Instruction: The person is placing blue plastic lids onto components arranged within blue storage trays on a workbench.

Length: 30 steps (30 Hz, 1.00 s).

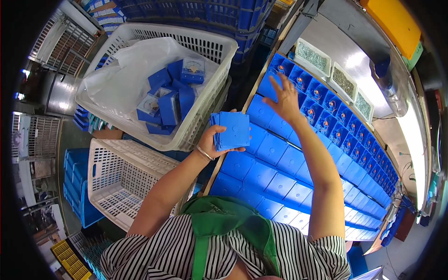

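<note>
My left hand (208,141) is closed around a small stack of square blue plastic plates (235,130), its thumb on the top one. The top plate has a faint round mark in its middle. My right hand (286,101) is raised over the workbench, fingers spread, with nothing in it. Below and around it are rows of open blue boxes (322,108) with orange and copper-coloured parts and thin wires inside. Nearer me lie several rows of flat blue square panels (270,151). I cannot tell whether my right fingertips touch a box.
Left of me, a white crate (219,46) holds plastic sheeting (140,63) and several blue meter-like boxes (175,100). Below it stands another white basket (123,175), beside blue crates (77,182). Three white trays of small metal parts (343,83) line the bench's far side.
</note>
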### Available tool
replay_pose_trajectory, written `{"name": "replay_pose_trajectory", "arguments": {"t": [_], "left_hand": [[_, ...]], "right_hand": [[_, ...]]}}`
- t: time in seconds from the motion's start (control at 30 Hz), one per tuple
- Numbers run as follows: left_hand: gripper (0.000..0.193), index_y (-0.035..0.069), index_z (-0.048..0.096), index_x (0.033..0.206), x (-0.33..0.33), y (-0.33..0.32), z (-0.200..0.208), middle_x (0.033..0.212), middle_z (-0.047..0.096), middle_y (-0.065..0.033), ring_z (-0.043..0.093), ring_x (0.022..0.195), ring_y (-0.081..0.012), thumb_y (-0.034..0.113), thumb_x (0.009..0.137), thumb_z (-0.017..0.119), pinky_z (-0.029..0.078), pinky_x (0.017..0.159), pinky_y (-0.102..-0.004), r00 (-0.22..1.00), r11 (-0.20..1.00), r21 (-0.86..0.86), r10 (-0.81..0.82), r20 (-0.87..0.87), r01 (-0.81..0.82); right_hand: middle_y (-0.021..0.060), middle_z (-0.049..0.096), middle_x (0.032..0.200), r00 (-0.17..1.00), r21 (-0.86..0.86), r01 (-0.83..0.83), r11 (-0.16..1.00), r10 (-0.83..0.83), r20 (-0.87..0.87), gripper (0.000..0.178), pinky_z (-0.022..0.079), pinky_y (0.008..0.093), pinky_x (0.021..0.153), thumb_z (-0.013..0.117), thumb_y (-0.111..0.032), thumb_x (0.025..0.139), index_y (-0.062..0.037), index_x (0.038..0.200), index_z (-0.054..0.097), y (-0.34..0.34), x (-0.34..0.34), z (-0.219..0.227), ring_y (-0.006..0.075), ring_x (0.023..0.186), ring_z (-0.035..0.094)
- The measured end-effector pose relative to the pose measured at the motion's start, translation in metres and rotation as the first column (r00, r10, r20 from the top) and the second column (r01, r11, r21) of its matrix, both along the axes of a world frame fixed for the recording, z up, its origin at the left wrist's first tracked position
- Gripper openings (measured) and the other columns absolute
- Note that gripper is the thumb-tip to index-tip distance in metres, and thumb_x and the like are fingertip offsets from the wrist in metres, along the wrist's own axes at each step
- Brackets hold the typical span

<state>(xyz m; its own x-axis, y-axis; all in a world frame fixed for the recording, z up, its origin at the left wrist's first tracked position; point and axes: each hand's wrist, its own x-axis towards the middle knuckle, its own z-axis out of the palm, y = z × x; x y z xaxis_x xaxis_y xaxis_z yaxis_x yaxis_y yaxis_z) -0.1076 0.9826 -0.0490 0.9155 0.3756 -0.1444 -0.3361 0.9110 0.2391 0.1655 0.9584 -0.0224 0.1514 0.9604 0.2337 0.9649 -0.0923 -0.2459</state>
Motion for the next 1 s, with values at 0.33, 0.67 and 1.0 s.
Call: {"name": "replay_pose_trajectory", "arguments": {"t": [0.33, 0.67, 1.0], "left_hand": [[0.068, 0.018, 0.035, 0.144, 0.017, -0.018, -0.001, 0.131, 0.05, -0.022, 0.054, 0.116, -0.0431, 0.027, 0.081, 0.059, 0.053, 0.083, -0.0599, 0.996, 0.998, -0.033, -0.054, -0.071, 0.052], [0.073, 0.025, 0.03, 0.146, 0.011, -0.034, -0.005, 0.136, 0.042, -0.0281, 0.047, 0.122, -0.0498, 0.029, 0.081, 0.064, 0.053, 0.083, -0.0624, 0.993, 0.993, 0.022, -0.113, -0.018, 0.113], [0.075, 0.025, 0.028, 0.147, 0.006, -0.026, -0.011, 0.137, 0.04, -0.029, 0.045, 0.123, -0.0505, 0.028, 0.081, 0.063, 0.053, 0.084, -0.0625, 0.993, 0.994, 0.001, -0.114, -0.044, 0.114]], "right_hand": [[0.025, 0.05, 0.132, 0.831, -0.008, -0.478, 0.878, 0.45, -0.327, 0.07, 0.042, 0.0451, 0.101, 0.084, -0.033, 0.063, -0.0065, 0.124, 0.061, -0.074, -0.023, 0.034, 0.0402, 0.119, 0.049], [0.0128, 0.04, 0.145, 0.989, -0.127, 0.143, 0.982, -0.137, 0.049, 0.075, 0.039, 0.0481, 0.104, 0.085, -0.02, 0.062, -0.0165, 0.131, 0.055, -0.055, 0.072, -0.027, 0.0328, 0.136, 0.035], [0.0103, 0.041, 0.144, 0.976, -0.172, 0.164, 0.971, -0.134, 0.171, 0.073, 0.039, 0.0482, 0.102, 0.085, -0.025, 0.063, -0.0191, 0.13, 0.056, -0.051, 0.072, -0.04, 0.0283, 0.136, 0.037]]}}
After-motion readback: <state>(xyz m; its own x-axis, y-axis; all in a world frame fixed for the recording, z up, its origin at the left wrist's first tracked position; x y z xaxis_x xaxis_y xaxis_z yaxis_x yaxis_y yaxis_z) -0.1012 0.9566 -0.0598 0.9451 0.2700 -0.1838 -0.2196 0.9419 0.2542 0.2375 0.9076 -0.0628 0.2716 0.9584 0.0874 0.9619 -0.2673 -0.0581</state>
